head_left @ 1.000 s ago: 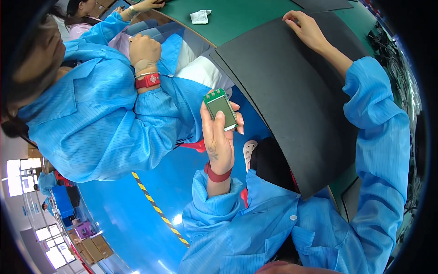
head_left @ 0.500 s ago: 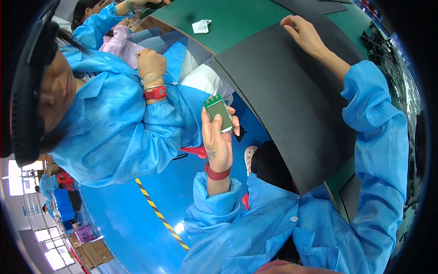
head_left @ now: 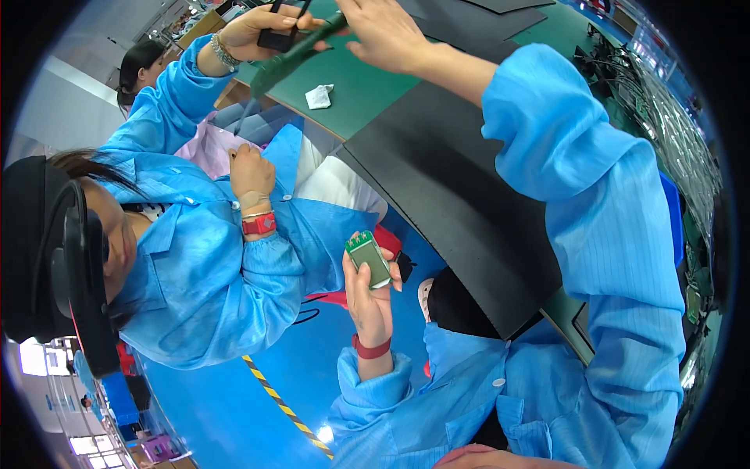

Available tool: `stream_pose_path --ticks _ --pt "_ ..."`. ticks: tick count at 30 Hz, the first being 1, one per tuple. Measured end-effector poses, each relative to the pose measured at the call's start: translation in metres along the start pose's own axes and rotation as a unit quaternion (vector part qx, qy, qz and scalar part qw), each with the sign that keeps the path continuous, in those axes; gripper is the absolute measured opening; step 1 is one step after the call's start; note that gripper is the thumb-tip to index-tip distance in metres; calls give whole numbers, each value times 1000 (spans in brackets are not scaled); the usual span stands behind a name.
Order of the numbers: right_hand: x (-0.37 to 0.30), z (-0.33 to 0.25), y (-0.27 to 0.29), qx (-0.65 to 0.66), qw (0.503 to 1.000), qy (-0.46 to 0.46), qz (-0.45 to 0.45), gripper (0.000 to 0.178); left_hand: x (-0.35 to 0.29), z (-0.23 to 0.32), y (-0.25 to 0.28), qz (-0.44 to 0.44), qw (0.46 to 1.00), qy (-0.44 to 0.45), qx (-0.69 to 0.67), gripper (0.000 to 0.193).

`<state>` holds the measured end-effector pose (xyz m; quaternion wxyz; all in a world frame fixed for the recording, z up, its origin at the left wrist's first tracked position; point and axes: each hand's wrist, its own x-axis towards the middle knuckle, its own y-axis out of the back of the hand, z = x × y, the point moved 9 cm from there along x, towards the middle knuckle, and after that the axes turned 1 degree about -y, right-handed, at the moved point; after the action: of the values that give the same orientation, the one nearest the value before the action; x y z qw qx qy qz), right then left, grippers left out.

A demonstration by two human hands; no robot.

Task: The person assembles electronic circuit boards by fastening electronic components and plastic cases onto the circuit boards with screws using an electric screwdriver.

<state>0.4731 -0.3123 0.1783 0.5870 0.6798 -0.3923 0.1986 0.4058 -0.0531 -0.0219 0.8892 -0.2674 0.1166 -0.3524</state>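
My left hand (head_left: 369,309) is closed round a small green circuit board with a grey display (head_left: 369,263), held face up over my lap. The thumb lies along the board's lower edge. At the top of the view my right hand (head_left: 384,35) reaches out with thumb and fingers apart, partly cut off by the frame. Its fingertips are by the end of a long dark green object (head_left: 285,69), blurred, of a kind I cannot make out. A co-worker's hand (head_left: 254,33) holds that object along with a black piece (head_left: 280,30); whether my fingers touch it, I cannot tell.
The co-worker in a blue smock (head_left: 187,273) sits close on my left. A black mat (head_left: 445,172) covers part of the green table (head_left: 359,102), beside a crumpled white tissue (head_left: 319,97). Cables and clear plastic bags (head_left: 664,117) lie along the right side.
My right hand has moved from over the black mat leftward and up toward the co-worker's hand. The co-worker's raised hand, with the green object, shows lower in view. My left hand keeps the board.
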Motion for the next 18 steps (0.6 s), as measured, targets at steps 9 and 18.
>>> stream_pose_path --ticks 9,18 --pt "-21 -44 0 -72 925 71 -366 38 -16 -6 15 8 1000 17 -18 39" --pt "-52 -34 50 1 942 121 -313 49 -37 -7 21 21 999 3 -42 38"
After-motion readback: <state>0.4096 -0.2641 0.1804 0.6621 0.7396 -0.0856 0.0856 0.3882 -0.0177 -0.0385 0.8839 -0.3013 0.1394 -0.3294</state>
